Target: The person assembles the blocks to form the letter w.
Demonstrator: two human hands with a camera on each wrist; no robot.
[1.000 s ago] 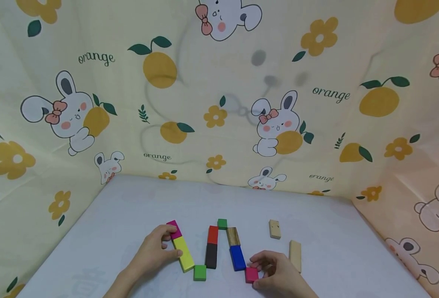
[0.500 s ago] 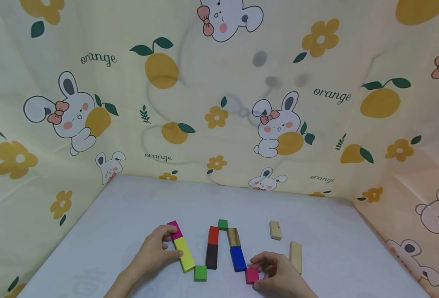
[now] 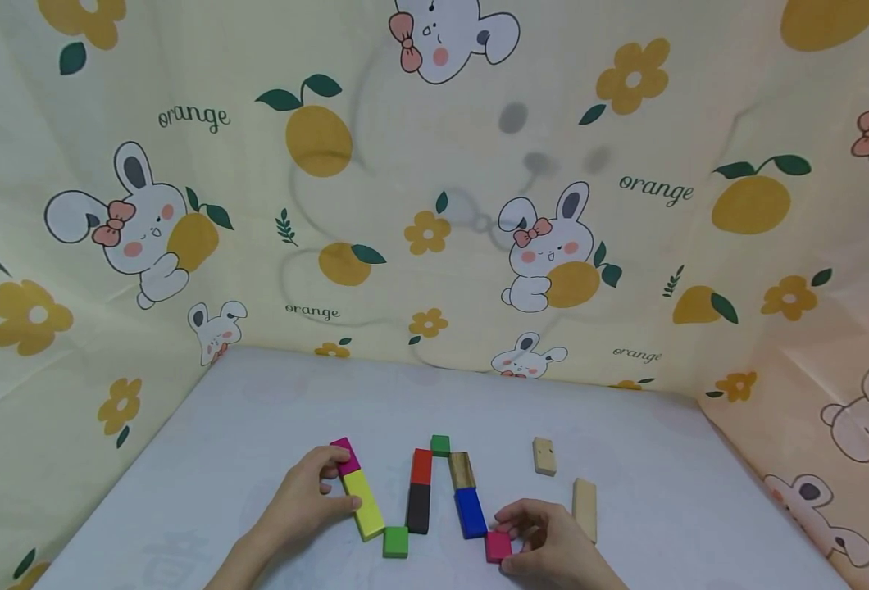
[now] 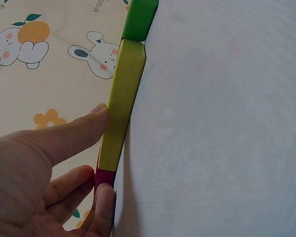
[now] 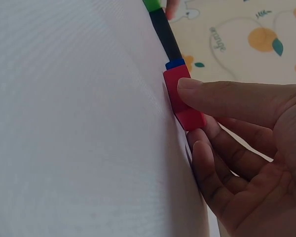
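Note:
My left hand holds the outer slanting row, with its index finger on the magenta block and its thumb against the yellow block. That row leads down to a green cube. A black block and a red block run up from there to a second green cube. Down the other side come a wood-grain block and a blue block. My right hand pinches a pinkish-red block at the blue block's lower end.
Two plain wooden blocks lie to the right, a shorter one farther back and a longer one beside my right hand. A cloth printed with rabbits and oranges surrounds the white tabletop at the back and sides.

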